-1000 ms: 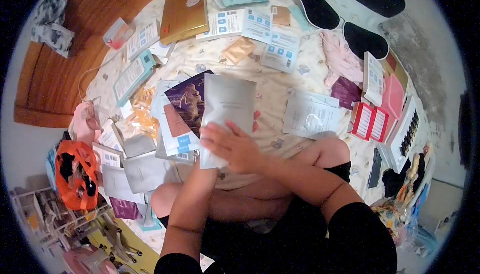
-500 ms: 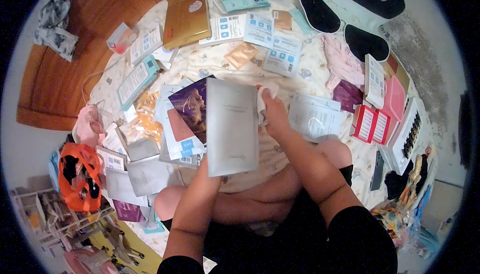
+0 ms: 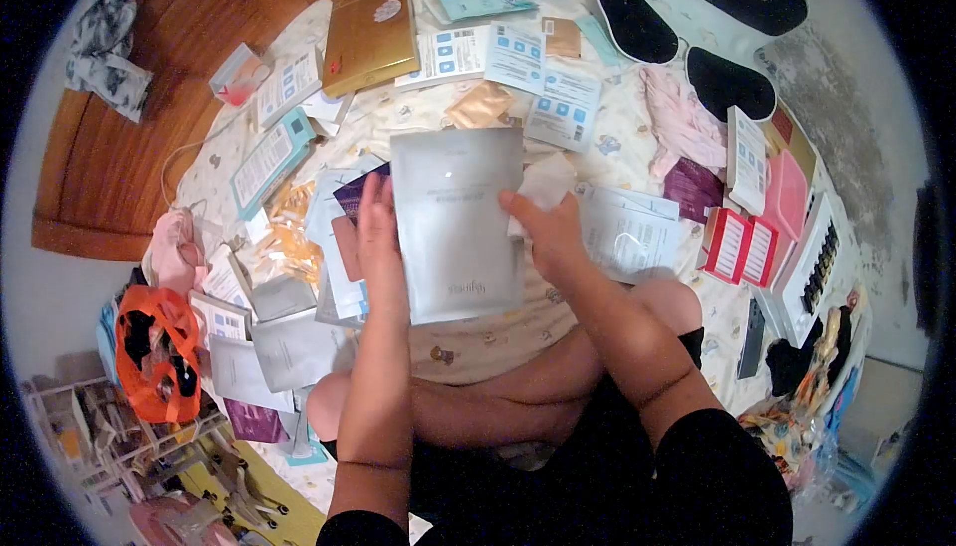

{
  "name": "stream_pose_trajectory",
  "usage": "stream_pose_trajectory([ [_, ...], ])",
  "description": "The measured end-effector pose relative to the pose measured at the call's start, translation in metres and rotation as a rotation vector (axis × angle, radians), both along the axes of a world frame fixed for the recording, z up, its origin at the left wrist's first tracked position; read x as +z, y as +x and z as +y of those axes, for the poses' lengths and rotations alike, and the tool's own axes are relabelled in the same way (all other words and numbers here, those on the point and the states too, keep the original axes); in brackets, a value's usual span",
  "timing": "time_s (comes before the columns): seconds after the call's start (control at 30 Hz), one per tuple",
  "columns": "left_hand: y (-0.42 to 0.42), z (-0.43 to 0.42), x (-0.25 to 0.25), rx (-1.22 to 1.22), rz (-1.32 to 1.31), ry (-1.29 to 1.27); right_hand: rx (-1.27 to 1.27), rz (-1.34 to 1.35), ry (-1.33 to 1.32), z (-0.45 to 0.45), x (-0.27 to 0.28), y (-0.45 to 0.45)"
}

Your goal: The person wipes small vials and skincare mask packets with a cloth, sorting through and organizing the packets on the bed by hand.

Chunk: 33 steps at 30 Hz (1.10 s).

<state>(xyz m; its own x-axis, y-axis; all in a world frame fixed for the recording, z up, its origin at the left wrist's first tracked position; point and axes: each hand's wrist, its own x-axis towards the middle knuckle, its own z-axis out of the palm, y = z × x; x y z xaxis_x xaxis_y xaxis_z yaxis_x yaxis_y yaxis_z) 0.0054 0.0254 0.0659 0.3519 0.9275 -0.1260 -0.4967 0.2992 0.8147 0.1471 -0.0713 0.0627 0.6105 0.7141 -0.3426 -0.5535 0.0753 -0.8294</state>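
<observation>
A silver-grey pouch (image 3: 458, 237) with faint print stands in front of me, its broad face toward me. My right hand (image 3: 553, 237) grips its right edge, thumb on the front. A white cloth or tissue (image 3: 546, 183) is in that same hand, bunched at the pouch's edge. My left hand (image 3: 380, 237) is upright along the left edge, fingers stretched out and palm toward the pouch. Behind the left hand lie a purple packet (image 3: 357, 193), mostly hidden now, and pale blue-white packets (image 3: 339, 277).
Flat silver pouches (image 3: 299, 347) lie by my left knee. A gold box (image 3: 370, 38) and white-blue packets (image 3: 563, 108) are at the far side. To the right are red-and-white boxes (image 3: 737, 247) and a white tray (image 3: 802, 267). An orange bag (image 3: 157, 347) stands at left.
The pouch has shifted left and up and now faces me more squarely. My left hand has moved from beneath it to its left side. My right thumb has come onto its front.
</observation>
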Motion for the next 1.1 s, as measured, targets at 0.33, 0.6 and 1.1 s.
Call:
stream_pose_trajectory([
  [0.33, 0.020, -0.038, -0.020, -0.326, 0.247, 0.064, 0.081, -0.799, 0.079, -0.024, 0.024, -0.043],
  [0.6, 0.010, -0.038, -0.036, -0.713, -0.476, -0.422, 0.502, -1.602, 0.331, -0.023, 0.012, -0.057],
  [1.1, 0.006, -0.039, -0.055, -0.557, 0.002, -0.252, 0.240, -1.368, -0.073, -0.008, -0.018, -0.032],
])
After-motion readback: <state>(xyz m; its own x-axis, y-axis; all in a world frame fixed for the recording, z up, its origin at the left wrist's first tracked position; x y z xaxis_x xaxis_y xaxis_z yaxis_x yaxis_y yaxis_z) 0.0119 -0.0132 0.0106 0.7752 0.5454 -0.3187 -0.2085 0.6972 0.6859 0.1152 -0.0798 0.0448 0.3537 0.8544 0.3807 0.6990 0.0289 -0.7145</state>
